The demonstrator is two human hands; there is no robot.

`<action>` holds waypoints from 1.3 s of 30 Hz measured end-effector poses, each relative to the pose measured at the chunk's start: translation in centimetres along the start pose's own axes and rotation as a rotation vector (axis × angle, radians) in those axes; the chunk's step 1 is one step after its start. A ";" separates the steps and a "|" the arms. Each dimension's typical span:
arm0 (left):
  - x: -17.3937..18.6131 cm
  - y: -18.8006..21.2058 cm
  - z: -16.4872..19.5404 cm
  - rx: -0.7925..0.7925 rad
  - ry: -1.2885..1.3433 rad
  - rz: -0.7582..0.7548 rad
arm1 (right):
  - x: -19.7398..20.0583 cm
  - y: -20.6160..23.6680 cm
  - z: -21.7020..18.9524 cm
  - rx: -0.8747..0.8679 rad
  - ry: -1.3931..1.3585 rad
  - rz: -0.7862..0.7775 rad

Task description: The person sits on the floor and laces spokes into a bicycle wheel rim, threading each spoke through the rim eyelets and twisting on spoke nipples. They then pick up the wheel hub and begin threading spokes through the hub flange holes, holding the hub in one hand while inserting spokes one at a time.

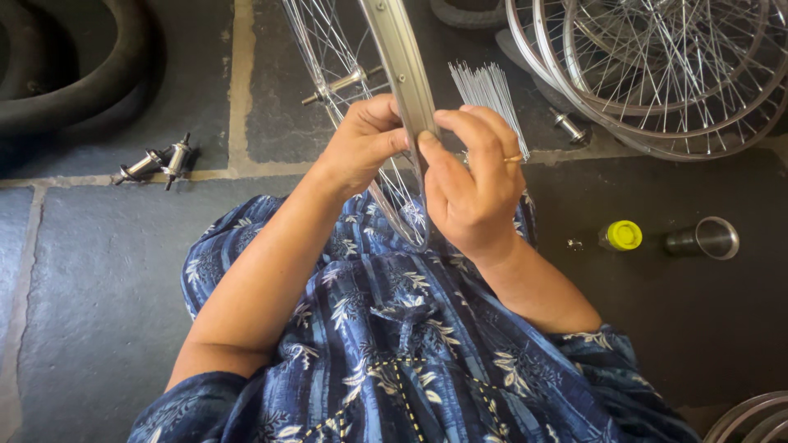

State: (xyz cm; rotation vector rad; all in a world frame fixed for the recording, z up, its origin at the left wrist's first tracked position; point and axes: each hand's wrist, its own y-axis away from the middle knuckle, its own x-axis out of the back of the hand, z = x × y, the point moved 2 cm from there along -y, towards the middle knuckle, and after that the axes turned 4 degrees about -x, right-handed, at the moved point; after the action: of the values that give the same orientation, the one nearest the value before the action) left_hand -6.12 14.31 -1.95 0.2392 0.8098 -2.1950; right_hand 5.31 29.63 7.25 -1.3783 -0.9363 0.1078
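A person sits on a stone floor (107, 271), a bicycle wheel rim (400, 57) standing upright over the lap, running toward twelve o'clock. The left hand (361, 143) pinches the rim's edge, apparently to steady it. The right hand (472, 184) closes on the opposite edge, fingers curled, with a bundle of loose spokes (491, 94) behind it. The rim is bright silver metal, thinly spoked. Finished wheels (657, 74) lie at two o'clock, hubs (156, 162) at ten.

A blue garment (394, 344) printed with pale leaves, short sleeves, bare forearms; a gold ring (513, 158) on the right hand (472, 193).
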 end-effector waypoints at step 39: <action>-0.6 0.4 0.3 0.055 -0.071 -0.075 | -6.4 13.5 0.6 -0.415 -0.795 0.075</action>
State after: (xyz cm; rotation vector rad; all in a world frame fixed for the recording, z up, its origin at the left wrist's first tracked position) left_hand -5.40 14.25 -1.66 0.1595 0.7315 -2.2850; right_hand 6.82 29.76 -7.62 -1.7930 -1.6282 0.5759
